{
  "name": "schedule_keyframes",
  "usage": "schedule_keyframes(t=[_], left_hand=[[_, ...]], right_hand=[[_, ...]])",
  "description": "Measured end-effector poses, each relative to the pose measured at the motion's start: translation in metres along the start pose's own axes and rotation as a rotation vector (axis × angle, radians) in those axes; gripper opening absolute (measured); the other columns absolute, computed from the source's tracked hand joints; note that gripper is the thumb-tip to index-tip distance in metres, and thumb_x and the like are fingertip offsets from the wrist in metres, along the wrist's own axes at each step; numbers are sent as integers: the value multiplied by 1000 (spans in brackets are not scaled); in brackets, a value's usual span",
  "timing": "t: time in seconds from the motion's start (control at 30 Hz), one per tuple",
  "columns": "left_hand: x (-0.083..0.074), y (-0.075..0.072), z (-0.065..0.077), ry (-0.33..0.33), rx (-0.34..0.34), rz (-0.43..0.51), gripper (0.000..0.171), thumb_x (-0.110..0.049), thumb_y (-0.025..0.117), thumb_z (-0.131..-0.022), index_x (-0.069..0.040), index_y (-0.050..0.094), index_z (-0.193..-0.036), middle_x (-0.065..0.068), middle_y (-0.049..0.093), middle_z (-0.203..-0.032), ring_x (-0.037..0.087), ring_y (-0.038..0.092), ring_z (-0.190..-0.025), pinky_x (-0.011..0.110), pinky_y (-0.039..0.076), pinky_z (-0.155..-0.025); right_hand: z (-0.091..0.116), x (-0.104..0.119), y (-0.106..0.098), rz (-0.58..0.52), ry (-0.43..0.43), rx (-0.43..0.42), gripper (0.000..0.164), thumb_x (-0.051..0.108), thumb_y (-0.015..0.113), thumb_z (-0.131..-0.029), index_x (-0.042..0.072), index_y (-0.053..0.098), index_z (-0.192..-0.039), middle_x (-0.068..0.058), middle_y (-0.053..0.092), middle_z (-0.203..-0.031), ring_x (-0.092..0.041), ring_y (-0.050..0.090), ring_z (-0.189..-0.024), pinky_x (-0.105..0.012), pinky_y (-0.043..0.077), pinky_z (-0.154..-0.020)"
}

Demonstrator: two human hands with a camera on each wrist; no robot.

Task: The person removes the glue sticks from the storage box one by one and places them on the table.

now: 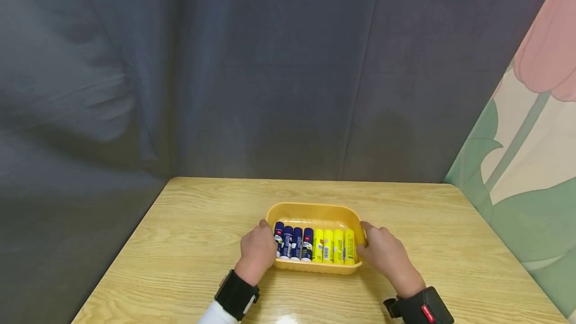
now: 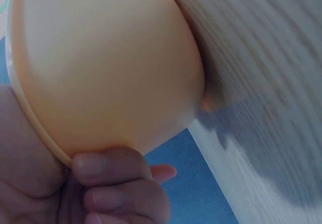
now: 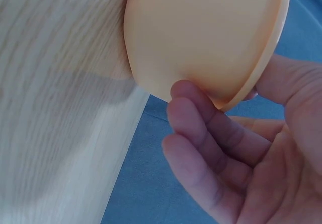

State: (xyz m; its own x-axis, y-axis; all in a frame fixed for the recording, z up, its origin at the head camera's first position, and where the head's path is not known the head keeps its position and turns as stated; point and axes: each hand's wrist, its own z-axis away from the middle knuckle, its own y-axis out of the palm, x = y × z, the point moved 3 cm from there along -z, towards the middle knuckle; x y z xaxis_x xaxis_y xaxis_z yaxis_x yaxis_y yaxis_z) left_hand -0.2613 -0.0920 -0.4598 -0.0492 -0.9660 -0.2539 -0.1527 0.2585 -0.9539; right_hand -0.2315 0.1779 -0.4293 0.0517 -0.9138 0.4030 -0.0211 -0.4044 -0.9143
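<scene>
A yellow-orange plastic basket (image 1: pixel 315 267) with rounded corners is in the middle of the table in the head view. Inside it, a side-by-side row has several navy glue sticks (image 1: pixel 297 244) with white ends on the left and several yellow glue sticks (image 1: pixel 328 246) on the right. My left hand (image 1: pixel 258 249) grips the basket's left end, its curled fingers (image 2: pixel 118 166) against the outer wall in the left wrist view. At the opposite end, my right hand (image 1: pixel 387 254) pinches the rim, thumb inside and fingers (image 3: pixel 193 121) under the outside.
The light wood-grain table (image 1: pixel 202 244) extends around the basket. Behind it hangs a dark grey-blue curtain (image 1: pixel 288 89), which also covers the left side. A flower-patterned cloth (image 1: pixel 531 164) borders the table on the right.
</scene>
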Motion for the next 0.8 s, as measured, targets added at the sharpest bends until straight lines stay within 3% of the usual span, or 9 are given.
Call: schedule_keyframes(t=[0.47, 0.8], left_hand=[[-2, -5, -2, 5, -9, 1, 24, -14, 64, -93, 6, 57, -102, 15, 63, -72, 29, 67, -64, 42, 53, -55], [-2, -2, -2, -18, 43, -4, 27, -16, 64, -94, 7, 56, -106, 14, 61, -72, 26, 66, -64, 40, 54, -55]], right_hand=[[-2, 2, -5, 13, -11, 18, 61, 3, 68, -79, -14, 50, -135, -5, 55, -72, -17, 48, -60, -31, 37, -53], [-2, 0, -3, 13, -9, 24, 59, 4, 69, -79, -13, 52, -133, -5, 57, -75, -17, 49, -61, -31, 38, -53]])
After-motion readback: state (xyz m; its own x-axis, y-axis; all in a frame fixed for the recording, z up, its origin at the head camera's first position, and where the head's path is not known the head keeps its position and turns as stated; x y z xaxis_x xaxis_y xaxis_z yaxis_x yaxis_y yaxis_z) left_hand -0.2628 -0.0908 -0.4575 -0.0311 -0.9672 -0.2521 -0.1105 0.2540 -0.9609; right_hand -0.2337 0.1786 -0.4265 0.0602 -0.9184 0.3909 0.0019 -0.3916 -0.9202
